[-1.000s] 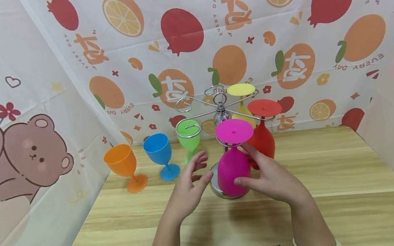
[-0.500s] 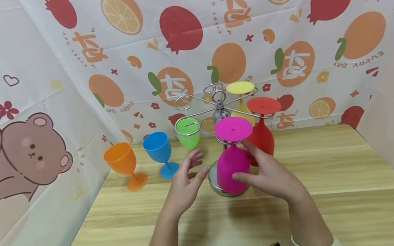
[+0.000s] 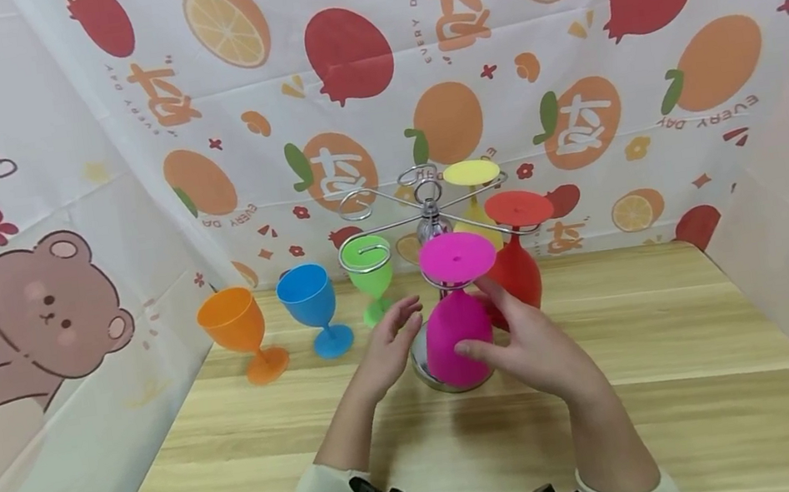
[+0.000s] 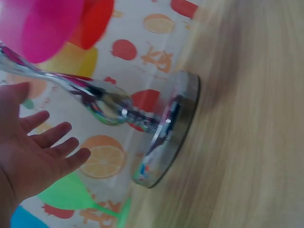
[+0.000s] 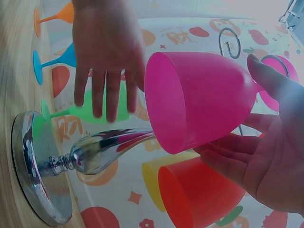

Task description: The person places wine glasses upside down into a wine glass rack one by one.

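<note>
My right hand (image 3: 537, 344) is around the bowl of an upside-down pink goblet (image 3: 459, 338), thumb on the near side and fingers behind it. The goblet's foot rests in a wire loop of a chrome goblet rack (image 5: 97, 149), its open rim facing down in the right wrist view. Left of the rack, my left hand (image 3: 388, 352) is held up with fingers spread and nothing in it, beside the chrome post in the left wrist view. A red goblet (image 3: 518, 266) and a yellow goblet (image 3: 471, 173) hang upside down in other loops, the yellow one partly hidden.
Upright on the wooden table (image 3: 680, 340) stand an orange goblet (image 3: 235, 323), a blue goblet (image 3: 308, 296) and a green goblet (image 3: 371, 274), left of the rack. The green one stands behind a wire loop. A fruit-print cloth (image 3: 379, 139) hangs close behind.
The left hand shifts right toward the rack's post, and its forearm turns and comes further into view. The right hand stays at the pink goblet. The head view swings slightly right.
</note>
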`<state>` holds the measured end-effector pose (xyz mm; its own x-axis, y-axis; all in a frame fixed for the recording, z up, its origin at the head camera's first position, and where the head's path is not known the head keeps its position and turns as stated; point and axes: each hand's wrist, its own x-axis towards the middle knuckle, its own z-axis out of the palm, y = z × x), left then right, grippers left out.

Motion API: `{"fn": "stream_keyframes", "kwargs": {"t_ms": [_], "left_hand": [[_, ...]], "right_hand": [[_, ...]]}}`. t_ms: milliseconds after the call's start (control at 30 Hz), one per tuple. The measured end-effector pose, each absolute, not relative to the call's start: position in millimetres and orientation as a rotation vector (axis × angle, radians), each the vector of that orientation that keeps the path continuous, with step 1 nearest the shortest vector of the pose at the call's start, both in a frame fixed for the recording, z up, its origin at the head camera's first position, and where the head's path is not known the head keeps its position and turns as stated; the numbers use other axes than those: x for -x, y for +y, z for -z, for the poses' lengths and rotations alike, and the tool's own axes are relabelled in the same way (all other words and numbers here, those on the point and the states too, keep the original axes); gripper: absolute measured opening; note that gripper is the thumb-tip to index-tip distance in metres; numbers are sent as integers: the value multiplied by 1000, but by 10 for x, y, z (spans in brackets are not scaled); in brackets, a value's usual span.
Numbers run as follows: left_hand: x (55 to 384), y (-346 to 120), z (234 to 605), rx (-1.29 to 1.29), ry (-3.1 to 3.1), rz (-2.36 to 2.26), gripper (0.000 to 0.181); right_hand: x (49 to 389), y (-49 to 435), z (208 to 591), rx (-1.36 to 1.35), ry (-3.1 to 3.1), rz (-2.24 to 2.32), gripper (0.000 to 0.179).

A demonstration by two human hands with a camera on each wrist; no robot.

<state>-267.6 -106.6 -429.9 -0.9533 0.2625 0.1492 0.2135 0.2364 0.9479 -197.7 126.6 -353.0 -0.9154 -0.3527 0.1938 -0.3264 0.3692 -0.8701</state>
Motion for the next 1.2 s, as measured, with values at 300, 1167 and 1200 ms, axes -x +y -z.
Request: {"fn": "stream_keyframes", "kwargs": {"t_ms": [300,1167,1200], "left_hand": [[2980,-888,4355,-557,2160,-1986,56],[3118,-599,4355,-496,2082,-2053,54],[3126,-592,4366,-483,2088,-2062,54]], "right_hand": [[1974,1242,3545,638,2599,1618,88],[1999,1217,3586,625,2636,1593,84],[1999,1217,3587,628,2631,1596,83]]}}
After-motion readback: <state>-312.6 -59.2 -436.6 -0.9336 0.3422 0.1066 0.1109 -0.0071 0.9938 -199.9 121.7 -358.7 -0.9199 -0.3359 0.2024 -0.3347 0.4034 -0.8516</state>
